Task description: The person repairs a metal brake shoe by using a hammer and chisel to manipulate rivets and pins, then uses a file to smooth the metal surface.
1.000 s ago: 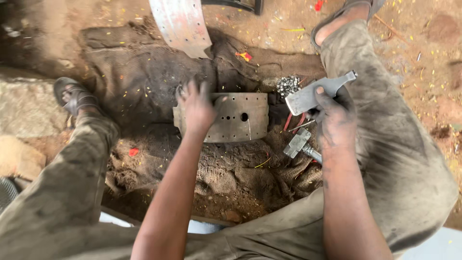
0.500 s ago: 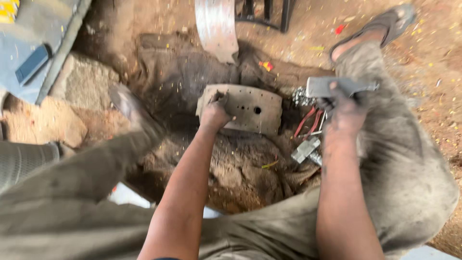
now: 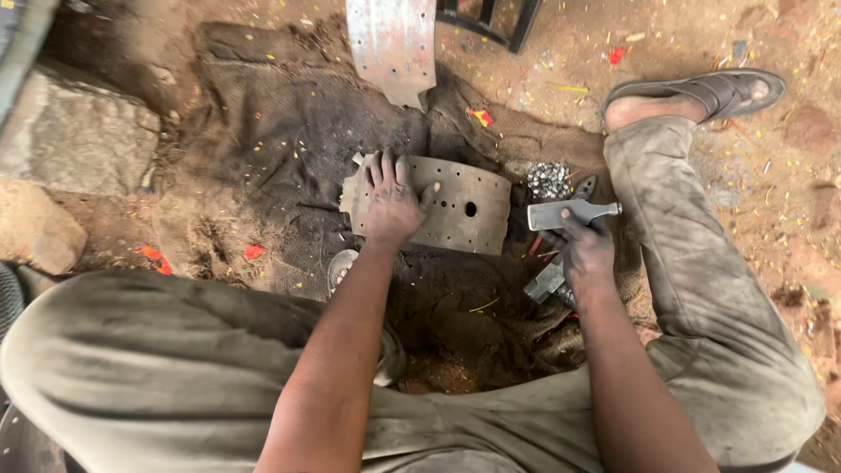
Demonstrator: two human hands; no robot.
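Left hand [image 3: 392, 203] spread flat, pinning curved drilled plate [image 3: 455, 206] on dark sacking [image 3: 263, 131] | right hand [image 3: 585, 254] wrapped round hammer [image 3: 569, 213], just right of the plate | best: press plate dead steady, fingers clear of holes, strike square.

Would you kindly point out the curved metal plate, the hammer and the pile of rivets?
curved metal plate [image 3: 460, 210]: head view, bare right half.
hammer [image 3: 565, 213]: head view, its head.
pile of rivets [image 3: 548, 180]: head view, middle of heap.

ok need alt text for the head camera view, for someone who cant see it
A seated person's left hand presses flat on a curved, perforated metal plate lying on dark sacking, while the right hand grips a hammer. A pile of small rivets sits beside it.
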